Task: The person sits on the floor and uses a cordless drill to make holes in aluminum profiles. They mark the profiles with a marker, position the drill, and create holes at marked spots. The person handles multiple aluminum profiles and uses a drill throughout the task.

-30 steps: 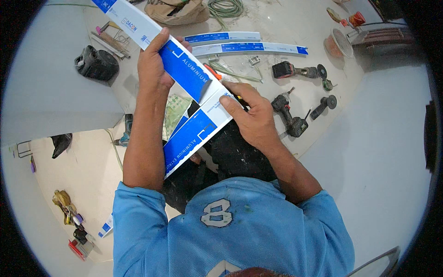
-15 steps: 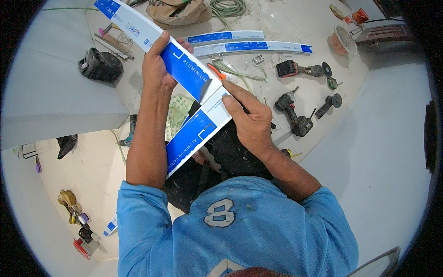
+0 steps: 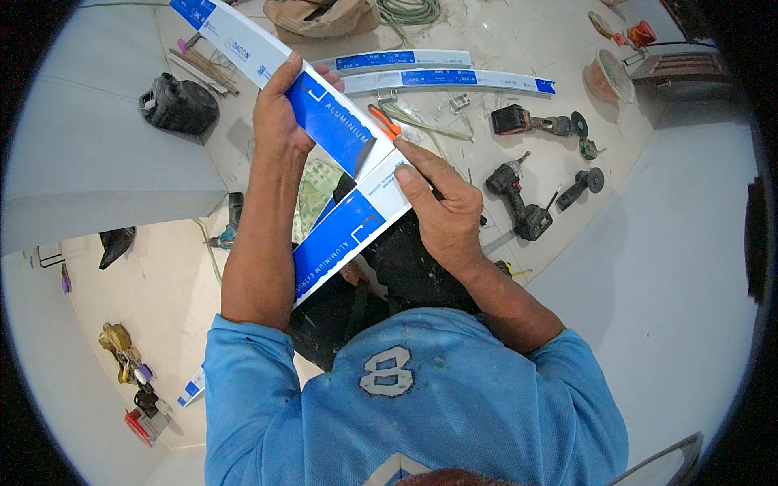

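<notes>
Two white aluminium profiles with blue printed film meet at an angled corner in front of me. My left hand [image 3: 279,109] is closed round the upper profile [image 3: 328,121], which slants away to the far left. A grey flap of film curls up near its end. My right hand [image 3: 444,206] pinches the corner, its thumb on the lower profile [image 3: 344,235] and its fingers along the outer edge. The lower profile slopes down left toward my lap. An orange tool [image 3: 384,121] shows just beyond the joint; whether it touches the profiles I cannot tell.
Two more profiles [image 3: 478,78] lie on the floor ahead. To the right are a cordless grinder [image 3: 531,121], an impact driver [image 3: 515,194] and a smaller angle tool [image 3: 579,188]. A dirty bucket [image 3: 608,77] stands far right, a black bag [image 3: 178,104] by the left wall.
Both hands keep the same grip on the joined profiles. The whole view has shifted slightly, with the floor tools appearing a little farther right.
</notes>
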Action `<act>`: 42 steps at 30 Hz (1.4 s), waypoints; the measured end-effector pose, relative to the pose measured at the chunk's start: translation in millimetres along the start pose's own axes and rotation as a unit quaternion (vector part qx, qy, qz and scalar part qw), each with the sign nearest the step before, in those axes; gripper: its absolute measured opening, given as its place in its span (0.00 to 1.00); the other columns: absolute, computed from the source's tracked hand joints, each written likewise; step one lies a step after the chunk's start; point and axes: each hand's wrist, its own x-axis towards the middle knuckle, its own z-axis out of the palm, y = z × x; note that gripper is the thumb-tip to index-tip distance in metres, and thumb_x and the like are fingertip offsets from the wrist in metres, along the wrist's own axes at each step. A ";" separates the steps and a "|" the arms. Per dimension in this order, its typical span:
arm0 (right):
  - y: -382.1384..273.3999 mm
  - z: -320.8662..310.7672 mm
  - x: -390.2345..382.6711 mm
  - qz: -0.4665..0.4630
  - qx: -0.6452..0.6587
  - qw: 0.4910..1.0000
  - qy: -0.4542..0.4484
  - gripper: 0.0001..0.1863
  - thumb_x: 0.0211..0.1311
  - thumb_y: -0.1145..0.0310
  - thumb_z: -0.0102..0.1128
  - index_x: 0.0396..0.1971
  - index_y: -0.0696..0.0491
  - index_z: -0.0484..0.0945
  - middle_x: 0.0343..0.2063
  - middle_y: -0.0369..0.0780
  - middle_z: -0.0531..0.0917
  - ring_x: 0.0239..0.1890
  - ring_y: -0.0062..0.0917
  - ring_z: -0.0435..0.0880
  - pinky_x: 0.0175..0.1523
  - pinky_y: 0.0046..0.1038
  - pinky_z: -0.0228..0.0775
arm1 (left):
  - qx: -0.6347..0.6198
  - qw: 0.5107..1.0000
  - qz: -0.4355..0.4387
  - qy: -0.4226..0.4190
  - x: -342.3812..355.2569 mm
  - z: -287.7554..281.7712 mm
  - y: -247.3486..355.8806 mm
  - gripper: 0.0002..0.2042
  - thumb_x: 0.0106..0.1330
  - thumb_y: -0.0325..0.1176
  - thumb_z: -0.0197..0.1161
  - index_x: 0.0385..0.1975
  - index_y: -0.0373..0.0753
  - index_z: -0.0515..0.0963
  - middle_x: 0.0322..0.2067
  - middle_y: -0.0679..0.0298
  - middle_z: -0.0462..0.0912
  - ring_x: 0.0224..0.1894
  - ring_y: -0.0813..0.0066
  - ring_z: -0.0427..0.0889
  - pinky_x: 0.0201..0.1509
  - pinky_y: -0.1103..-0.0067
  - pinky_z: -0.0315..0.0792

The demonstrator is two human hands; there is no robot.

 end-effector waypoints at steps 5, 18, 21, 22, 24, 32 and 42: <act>-1.1 -2.0 7.0 -0.005 0.000 1.000 -0.005 0.18 0.76 0.71 0.69 0.61 0.63 0.85 0.59 0.52 0.89 0.65 0.35 0.86 0.71 0.35 0.75 | 0.002 0.999 0.031 -0.020 -1.2 11.5 -1.7 0.18 0.74 0.37 0.72 0.45 0.23 0.79 0.35 0.43 0.88 0.36 0.53 0.94 0.42 0.61 0.93; 3.4 -6.4 17.1 -0.003 -0.003 1.000 -0.009 0.16 0.75 0.72 0.70 0.58 0.62 0.86 0.55 0.47 0.91 0.59 0.30 0.88 0.67 0.32 0.77 | 0.050 0.998 0.039 -0.017 7.1 11.1 -3.4 0.21 0.74 0.39 0.73 0.46 0.21 0.81 0.38 0.42 0.89 0.39 0.51 0.94 0.47 0.62 0.92; 0.6 -4.2 22.0 0.058 0.015 0.998 0.007 0.17 0.73 0.70 0.73 0.56 0.63 0.87 0.51 0.47 0.92 0.54 0.28 0.89 0.63 0.31 0.79 | 0.064 0.996 0.057 -0.001 1.3 16.3 -6.1 0.22 0.74 0.40 0.73 0.47 0.21 0.81 0.38 0.42 0.89 0.40 0.51 0.94 0.48 0.61 0.92; -1.8 -2.6 25.1 0.081 0.002 0.997 0.011 0.18 0.72 0.69 0.74 0.56 0.63 0.87 0.50 0.47 0.92 0.52 0.27 0.90 0.61 0.31 0.80 | 0.061 0.997 0.054 -0.002 1.6 15.0 -6.1 0.21 0.73 0.40 0.73 0.47 0.21 0.81 0.38 0.42 0.89 0.40 0.51 0.94 0.48 0.61 0.92; -5.3 0.3 32.2 0.128 -0.025 0.991 0.018 0.20 0.70 0.67 0.77 0.54 0.64 0.87 0.47 0.47 0.92 0.48 0.26 0.90 0.58 0.30 0.81 | 0.054 0.997 0.050 -0.004 4.4 12.5 -5.9 0.21 0.73 0.40 0.73 0.47 0.21 0.81 0.38 0.42 0.90 0.40 0.51 0.94 0.49 0.61 0.92; -13.7 -0.7 41.2 0.242 0.118 0.963 0.000 0.22 0.68 0.66 0.78 0.53 0.66 0.87 0.42 0.43 0.92 0.40 0.21 0.89 0.48 0.24 0.81 | 0.065 0.996 0.052 -0.014 3.5 13.4 -6.2 0.23 0.73 0.40 0.74 0.49 0.20 0.81 0.39 0.42 0.89 0.40 0.53 0.94 0.50 0.61 0.92; -22.3 1.9 45.0 0.240 0.065 0.968 0.018 0.21 0.66 0.65 0.80 0.51 0.66 0.89 0.39 0.42 0.92 0.38 0.20 0.88 0.45 0.23 0.80 | 0.059 0.996 0.060 0.008 2.9 13.1 -9.2 0.24 0.72 0.38 0.74 0.51 0.18 0.78 0.42 0.40 0.89 0.41 0.51 0.94 0.50 0.60 0.92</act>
